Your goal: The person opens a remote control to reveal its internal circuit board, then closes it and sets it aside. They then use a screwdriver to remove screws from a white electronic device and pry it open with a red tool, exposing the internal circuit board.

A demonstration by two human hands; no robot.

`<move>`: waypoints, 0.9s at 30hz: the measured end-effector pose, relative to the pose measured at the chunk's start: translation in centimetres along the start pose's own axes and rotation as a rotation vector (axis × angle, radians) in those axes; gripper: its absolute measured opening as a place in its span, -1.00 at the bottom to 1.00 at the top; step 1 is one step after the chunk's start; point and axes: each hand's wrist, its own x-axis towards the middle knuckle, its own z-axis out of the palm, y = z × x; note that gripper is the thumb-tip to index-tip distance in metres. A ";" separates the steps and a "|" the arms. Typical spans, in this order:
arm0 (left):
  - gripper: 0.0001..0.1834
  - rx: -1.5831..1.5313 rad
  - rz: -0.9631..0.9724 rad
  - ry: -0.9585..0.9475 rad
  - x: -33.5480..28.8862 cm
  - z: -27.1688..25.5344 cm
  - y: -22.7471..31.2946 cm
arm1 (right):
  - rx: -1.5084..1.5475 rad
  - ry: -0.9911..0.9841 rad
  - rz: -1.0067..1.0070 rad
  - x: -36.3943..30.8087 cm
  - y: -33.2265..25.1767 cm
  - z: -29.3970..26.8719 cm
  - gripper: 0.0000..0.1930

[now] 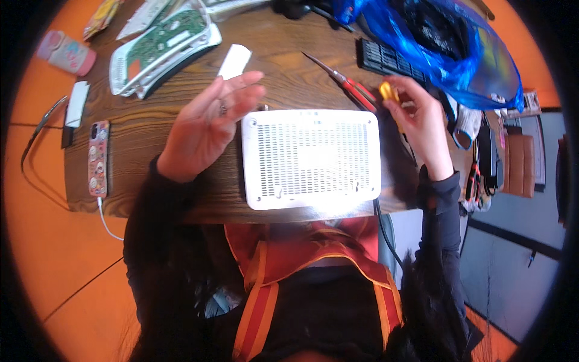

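The router case (pixel 311 158) lies on the table (pixel 151 139) between both hands, pliers (pixel 353 85) behind it, perhaps touching.

Scene was bright, evenly lit from above, colours strongly saturated. White vented box (pixel 311 158) was overexposed, glare washing out its near edge toward 6 o'clock. Soft shadow sat under the left hand (pixel 208 123) on the wooden table (pixel 145 130). Heavy fisheye bending and black vignette ringed the rim. Fingertips slightly blurred.

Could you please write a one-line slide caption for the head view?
A white vented router box lies on a wooden table; the left hand hovers open, the right hand grips a yellow-handled tool.
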 end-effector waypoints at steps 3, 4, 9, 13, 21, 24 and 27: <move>-0.57 0.080 0.060 0.385 0.9 -0.5 0.6 | -0.067 -0.059 -0.068 1.0 1.3 1.2 -0.70; -0.65 0.258 0.108 0.409 1.3 -0.6 0.8 | -0.063 -0.071 -0.054 1.2 1.5 1.3 -0.70; -0.80 0.356 -0.053 0.334 4.8 -1.2 2.8 | -0.043 -0.068 -0.076 2.1 2.5 1.5 -0.70; -0.86 0.736 -0.124 0.238 9.3 -1.6 3.3 | -0.059 -0.089 -0.029 2.5 2.5 1.9 -0.68; -0.88 1.962 0.283 0.362 12.8 -2.7 1.8 | 0.021 -0.004 -0.166 -0.3 -1.2 -1.4 -0.68; -0.88 2.073 0.410 0.304 12.4 -3.6 1.5 | -0.027 0.008 -0.221 -0.8 -2.2 -2.5 -0.71; -0.85 2.147 0.407 0.283 11.6 -2.6 1.6 | -0.027 0.001 -0.239 -1.0 -3.5 -3.6 -0.72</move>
